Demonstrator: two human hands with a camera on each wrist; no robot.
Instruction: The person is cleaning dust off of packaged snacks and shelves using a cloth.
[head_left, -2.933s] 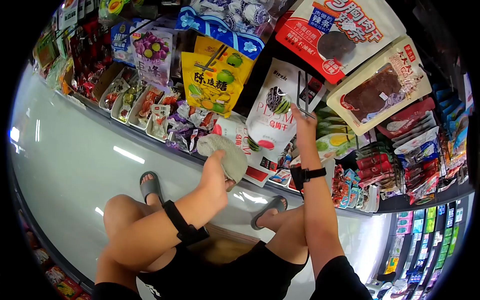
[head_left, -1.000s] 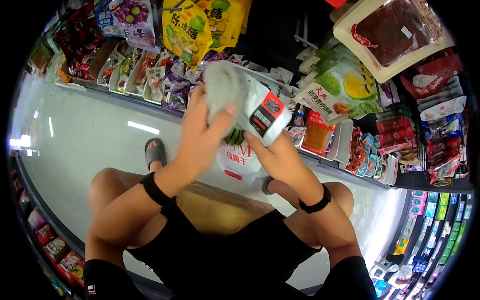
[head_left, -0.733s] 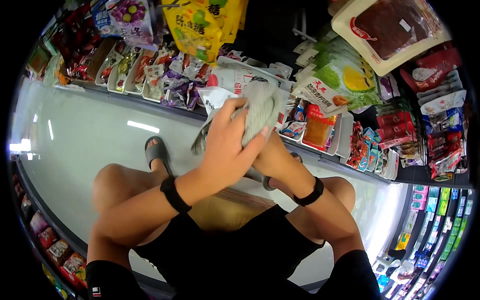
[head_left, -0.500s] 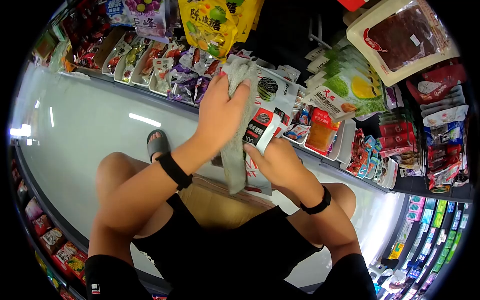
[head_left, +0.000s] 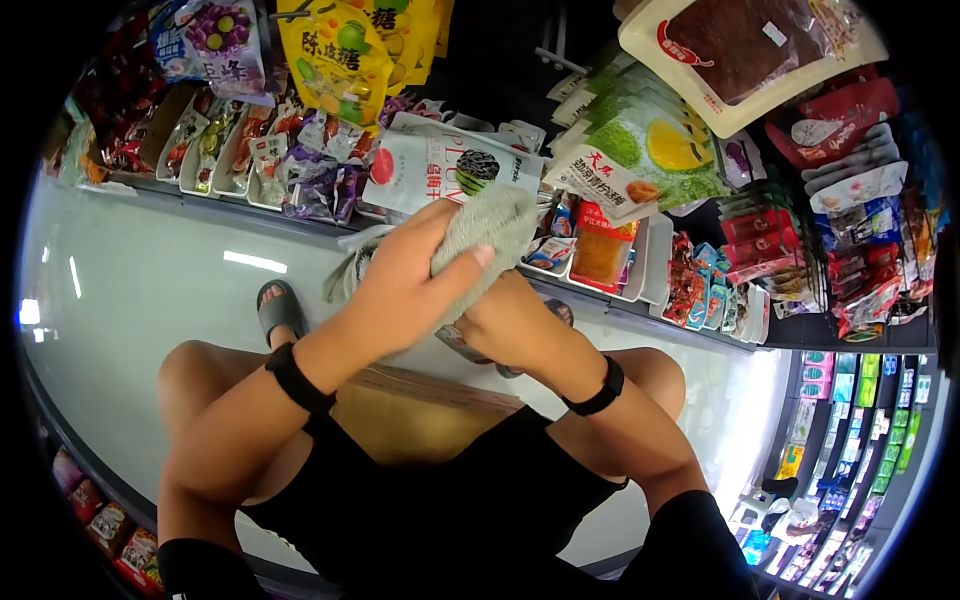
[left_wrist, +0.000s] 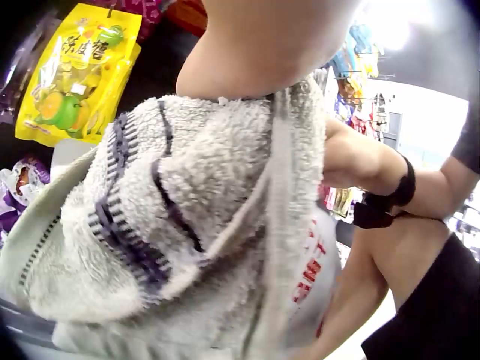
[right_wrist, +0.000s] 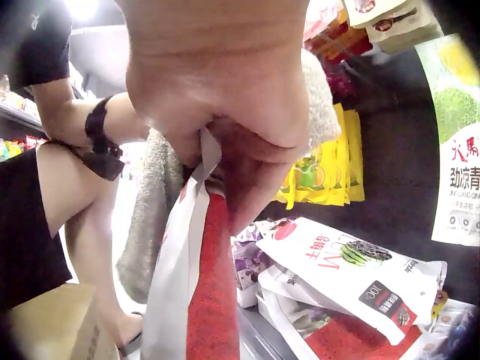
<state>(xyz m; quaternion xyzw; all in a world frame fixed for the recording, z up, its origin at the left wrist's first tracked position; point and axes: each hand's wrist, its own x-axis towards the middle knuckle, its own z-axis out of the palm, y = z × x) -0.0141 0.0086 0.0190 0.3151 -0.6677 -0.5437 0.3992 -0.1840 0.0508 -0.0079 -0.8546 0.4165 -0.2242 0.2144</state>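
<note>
My left hand (head_left: 400,275) grips a grey-green towel (head_left: 500,225), bunched over the back of my right hand's work. Dark striped bands show on the towel (left_wrist: 172,195) in the left wrist view. My right hand (head_left: 505,315) pinches the edge of a white snack pouch (right_wrist: 174,277) with a red panel, which hangs down from the fingers in the right wrist view. Red lettering on that pouch (left_wrist: 309,274) shows past the towel in the left wrist view. In the head view the towel and hands hide most of it. A matching dried plum pouch (head_left: 410,165) lies on the shelf trays.
Yellow candy bags (head_left: 335,60) hang above the trays, left of a bare metal hook (head_left: 557,50). Green pouches (head_left: 640,165) and a large meat snack pack (head_left: 740,50) hang to the right. A cardboard box (head_left: 410,415) sits between the knees.
The plum pouches have left the hook; one lies on the trays. My right hand has come down from the hook to hold another, and the towel has moved across it, turning with the pouch.
</note>
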